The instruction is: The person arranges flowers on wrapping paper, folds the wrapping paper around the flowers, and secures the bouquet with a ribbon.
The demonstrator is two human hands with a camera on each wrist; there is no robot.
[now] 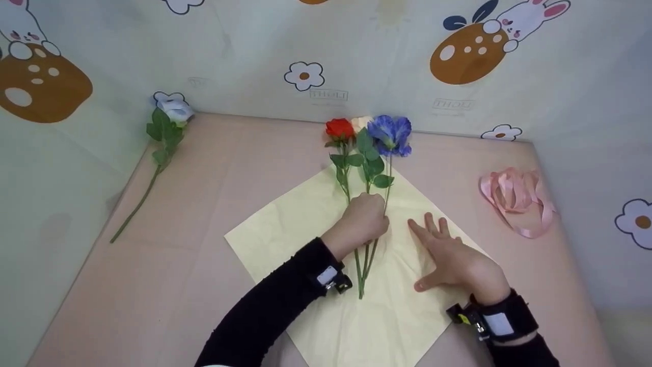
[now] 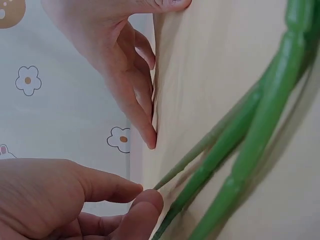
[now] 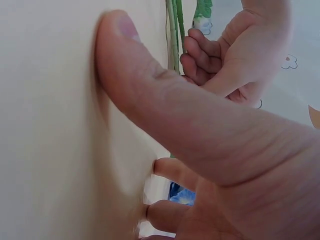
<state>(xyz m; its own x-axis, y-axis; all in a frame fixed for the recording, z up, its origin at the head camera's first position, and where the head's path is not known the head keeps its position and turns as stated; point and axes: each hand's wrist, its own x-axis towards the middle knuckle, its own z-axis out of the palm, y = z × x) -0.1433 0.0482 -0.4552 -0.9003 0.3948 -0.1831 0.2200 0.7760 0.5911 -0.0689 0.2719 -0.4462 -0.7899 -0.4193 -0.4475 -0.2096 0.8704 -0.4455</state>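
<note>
Slim green stem (image 2: 192,153) pinched by left hand (image 1: 360,221)
Ruffled blue bloom (image 1: 389,135) laid at twelve o'clock; right hand (image 1: 458,262) spread at four.

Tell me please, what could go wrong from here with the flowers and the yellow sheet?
The left hand holds the flower stems, which converge below it; a looser grip might let them shift apart. The right hand seems to touch the yellow sheet, so a sideways push could crease it.

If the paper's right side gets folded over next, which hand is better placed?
Probably the right hand: it is spread on the paper near that edge, while the left hand holds the flower stems.
</note>
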